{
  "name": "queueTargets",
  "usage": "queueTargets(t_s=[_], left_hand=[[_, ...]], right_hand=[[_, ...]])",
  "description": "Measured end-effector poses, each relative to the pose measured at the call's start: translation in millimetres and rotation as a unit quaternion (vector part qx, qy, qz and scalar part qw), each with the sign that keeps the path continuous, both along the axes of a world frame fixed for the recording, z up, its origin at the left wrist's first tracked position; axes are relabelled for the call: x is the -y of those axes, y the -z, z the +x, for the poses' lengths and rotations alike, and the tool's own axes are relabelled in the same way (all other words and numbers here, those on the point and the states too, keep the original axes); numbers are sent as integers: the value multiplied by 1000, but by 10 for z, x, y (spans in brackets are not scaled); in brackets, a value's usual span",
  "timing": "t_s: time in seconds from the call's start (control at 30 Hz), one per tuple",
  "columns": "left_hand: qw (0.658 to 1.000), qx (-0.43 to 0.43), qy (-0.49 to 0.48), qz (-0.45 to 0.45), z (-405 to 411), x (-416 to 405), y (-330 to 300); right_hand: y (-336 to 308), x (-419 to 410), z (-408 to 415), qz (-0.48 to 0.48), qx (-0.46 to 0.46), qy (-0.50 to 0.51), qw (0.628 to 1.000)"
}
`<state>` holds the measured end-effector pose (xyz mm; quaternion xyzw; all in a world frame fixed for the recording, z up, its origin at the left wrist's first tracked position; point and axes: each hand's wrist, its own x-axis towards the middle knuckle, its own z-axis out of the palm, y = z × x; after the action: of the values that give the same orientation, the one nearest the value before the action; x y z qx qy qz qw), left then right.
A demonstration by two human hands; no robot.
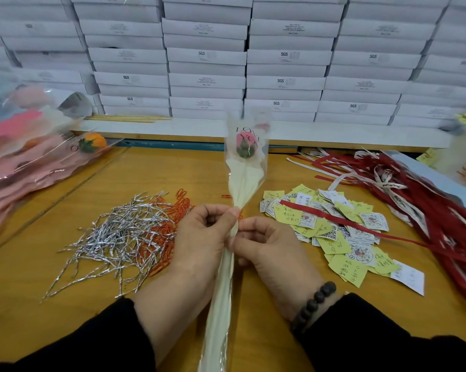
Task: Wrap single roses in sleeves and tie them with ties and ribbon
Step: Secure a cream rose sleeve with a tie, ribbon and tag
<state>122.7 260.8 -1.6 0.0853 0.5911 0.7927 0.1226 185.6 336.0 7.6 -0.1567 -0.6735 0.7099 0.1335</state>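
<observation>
Gripping sleeved rose, both hands, wooden table

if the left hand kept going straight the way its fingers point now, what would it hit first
The left hand grips the sleeved rose at its neck, fingers pointing right, so it would probably meet the right hand pinching the same spot, almost touching already.

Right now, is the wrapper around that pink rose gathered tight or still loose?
Gathered at the neck only: both hands pinch the sleeve below the rose, while its top stays flared open. No tie shows there.
</observation>
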Motion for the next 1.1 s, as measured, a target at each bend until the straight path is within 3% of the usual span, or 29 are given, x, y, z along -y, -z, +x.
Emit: queueTargets(t_s=[0.5,0.73,0.8,0.9,1.03,1.1], left_hand=[[998,-16,51,-16,-1,49,-23],[998,-15,62,-12,-1,56,-27],[998,-10,63,-9,5,53,-35],[999,1,49,-3,-14,52,-40],[999,19,42,18,-25,55,-57],[998,25,46,23,-16,49,-57]], right_hand=[[32,-98,-38,-62,34,17,997],[6,-117,-29,-39,29,13,999],[-24,-136,-14,9,12,0,1000],[-84,-188,-7,177,16,-18,984],[-256,-506,22,400,95,-36,911],[-383,-799,100,503,161,-22,849]])
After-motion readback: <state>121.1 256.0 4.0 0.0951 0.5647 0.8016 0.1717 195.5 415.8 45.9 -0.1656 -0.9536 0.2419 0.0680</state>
